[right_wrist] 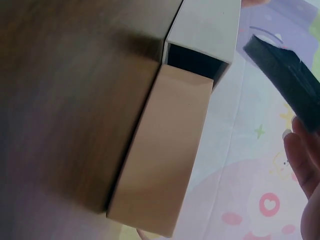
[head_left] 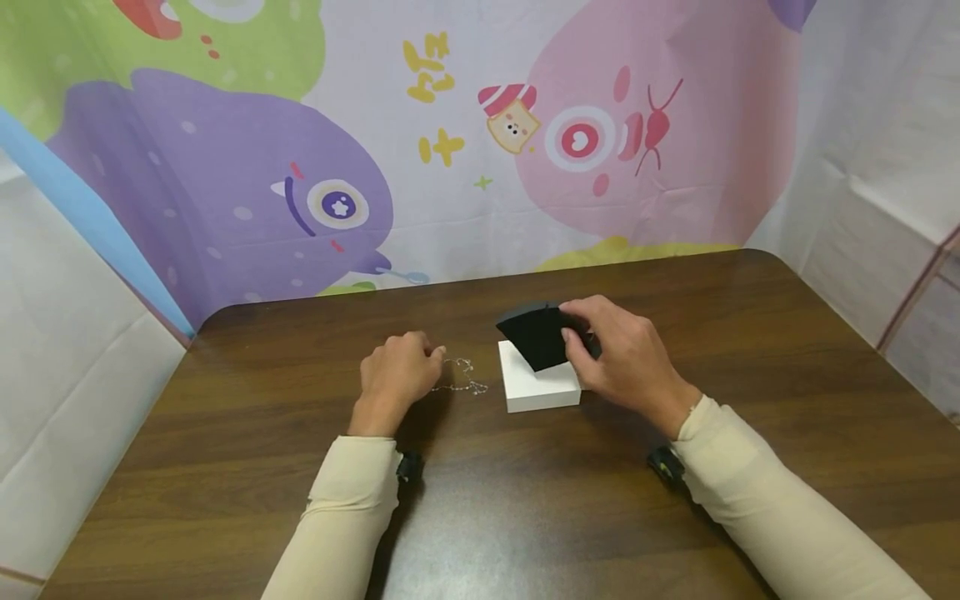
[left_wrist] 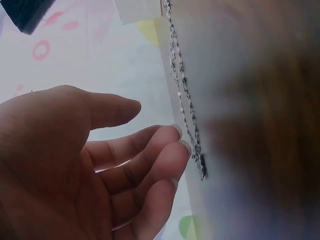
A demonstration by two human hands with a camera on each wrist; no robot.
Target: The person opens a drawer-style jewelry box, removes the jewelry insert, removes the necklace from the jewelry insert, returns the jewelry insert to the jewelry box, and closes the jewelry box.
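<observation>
My right hand (head_left: 626, 354) pinches a thin black foam pad (head_left: 532, 335) between thumb and fingers, holding it tilted above a small white box (head_left: 540, 398). The right wrist view shows the box's outer sleeve (right_wrist: 205, 25) with its drawer (right_wrist: 160, 145) slid partly out; the inside of the drawer is hidden from that side. To the left of the box lies a fine silver chain (left_wrist: 198, 159) on the table. Close beside it, my left hand (head_left: 397, 375) has loosely bent fingers and a thumb standing apart, with nothing gripped. Whether the fingertips touch the chain I cannot tell.
Everything lies on a dark brown wooden table (head_left: 525, 517). Behind its far edge hangs a cloth (head_left: 465, 208) printed with cartoon figures. Pale sheets (head_left: 885, 167) hang at both sides.
</observation>
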